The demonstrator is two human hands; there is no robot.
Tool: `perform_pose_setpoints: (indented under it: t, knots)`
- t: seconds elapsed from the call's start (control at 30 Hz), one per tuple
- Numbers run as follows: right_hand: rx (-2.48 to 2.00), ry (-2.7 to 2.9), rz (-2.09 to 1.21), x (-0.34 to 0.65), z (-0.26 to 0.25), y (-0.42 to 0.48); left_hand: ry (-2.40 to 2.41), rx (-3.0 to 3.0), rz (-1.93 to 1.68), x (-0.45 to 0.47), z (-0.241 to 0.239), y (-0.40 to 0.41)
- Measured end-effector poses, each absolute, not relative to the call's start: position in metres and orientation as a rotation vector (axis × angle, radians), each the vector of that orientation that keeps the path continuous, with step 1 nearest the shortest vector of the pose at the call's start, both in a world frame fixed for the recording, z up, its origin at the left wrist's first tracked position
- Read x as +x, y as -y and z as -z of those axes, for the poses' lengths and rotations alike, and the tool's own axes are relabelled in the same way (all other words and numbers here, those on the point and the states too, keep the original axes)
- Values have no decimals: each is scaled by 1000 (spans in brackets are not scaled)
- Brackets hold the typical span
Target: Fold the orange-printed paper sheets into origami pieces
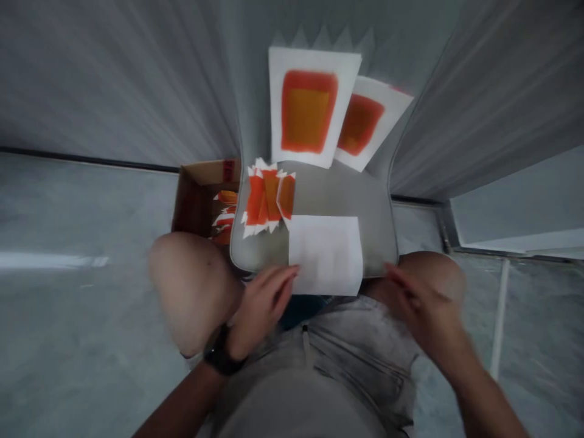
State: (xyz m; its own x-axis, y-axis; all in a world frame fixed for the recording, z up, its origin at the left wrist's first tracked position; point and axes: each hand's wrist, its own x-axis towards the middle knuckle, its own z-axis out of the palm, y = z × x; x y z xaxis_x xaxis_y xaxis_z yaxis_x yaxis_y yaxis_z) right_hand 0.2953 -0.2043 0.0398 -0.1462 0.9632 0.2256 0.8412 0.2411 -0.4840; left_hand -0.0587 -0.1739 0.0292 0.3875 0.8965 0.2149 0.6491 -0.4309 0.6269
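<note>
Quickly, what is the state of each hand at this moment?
Left hand: fingers at the edge of a white paper sheet; grip cannot be told.
Right hand: open, blurred, apart from the sheet.

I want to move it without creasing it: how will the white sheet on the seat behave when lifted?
The white sheet will probably feel light and floppy, since it looks like thin paper. It may slide easily, as the grey seat looks smooth. Its edge by the left hand should be easy to pinch, though it could bend.
</note>
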Motion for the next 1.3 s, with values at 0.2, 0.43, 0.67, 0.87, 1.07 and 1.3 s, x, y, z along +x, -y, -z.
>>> perform_pose_setpoints:
  t: [0.2, 0.43, 0.67, 0.87, 1.07, 1.3]
  knots:
    - [-1645, 2395, -69, 255, 15, 196, -1118, 2708, -166, -51, 4, 160]
    - [-1624, 2463, -7, 255, 18, 183, -1055, 2766, -118, -61, 5, 145]
    - [-1544, 2518, -173, 272, 14, 177, -948, 2473, -527, -69, 4, 124]
    - [-1439, 2336, -434, 289, 1, 158, -1065, 2119, -767, -49, 3, 116]
    - [-1404, 2420, -319, 298, 0, 153, -915, 2331, -709, -47, 7, 105]
    - [-1300, 2461, -242, 296, -1, 146, -978, 2521, -522, -52, 7, 108]
